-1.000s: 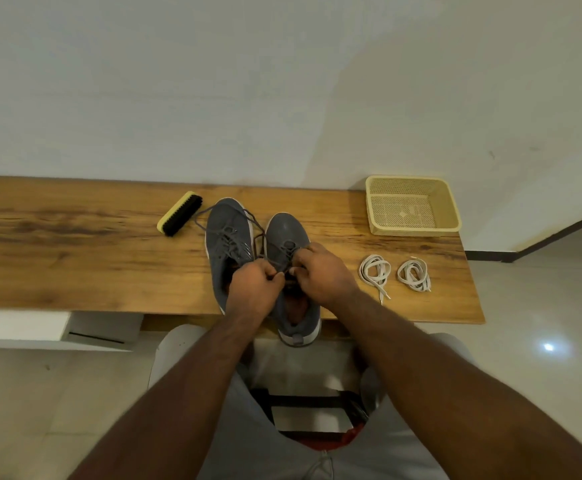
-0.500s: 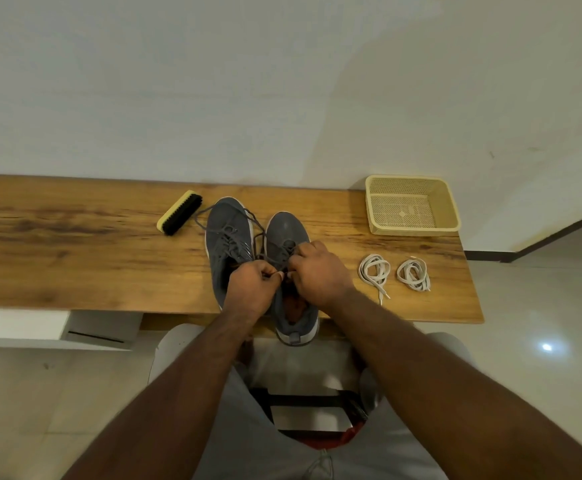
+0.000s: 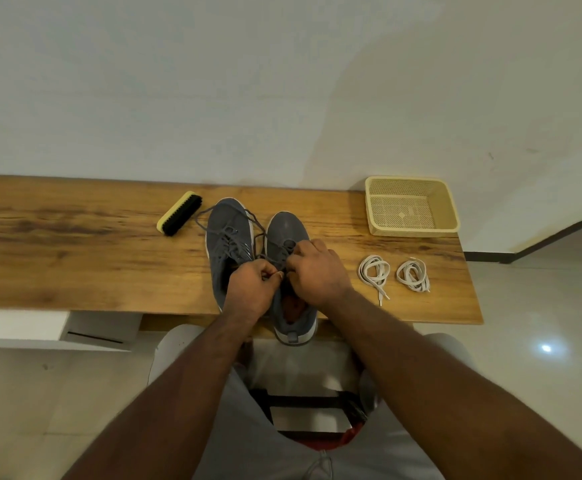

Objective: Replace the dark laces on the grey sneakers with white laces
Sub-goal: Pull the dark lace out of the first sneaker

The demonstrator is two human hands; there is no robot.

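Sneakers, grey, paired side by side at the middle of the wooden table (image 3: pixel 75 258), toes toward the wall: left sneaker (image 3: pixel 229 233) and right sneaker (image 3: pixel 288 233), the latter's heel overhanging the near table edge. Dark laces (image 3: pixel 234 245) threaded through both, loose loops trailing off the left sneaker's toe onto the wood.

Left hand (image 3: pixel 251 289) positioned over the gap between the two shoes, fingers curled, thumb and forefinger pinching a dark lace strand. Right hand (image 3: pixel 317 271) set over the right sneaker's throat, fingers curled and pinching the lace there; exact strand under the knuckles hidden. Hands nearly touching at the fingertips.

White laces to the right of the shoes, apart from them, in two coiled bundles: nearer bundle (image 3: pixel 374 273) with one end trailing toward the table edge, farther bundle (image 3: pixel 414 275) just beside it. Cream plastic mesh basket (image 3: pixel 447 209) behind the bundles, against the wall. Shoe brush (image 3: pixel 178 213), yellow-backed with black bristles, lying on its side left of the left sneaker's toe, near a lace loop.
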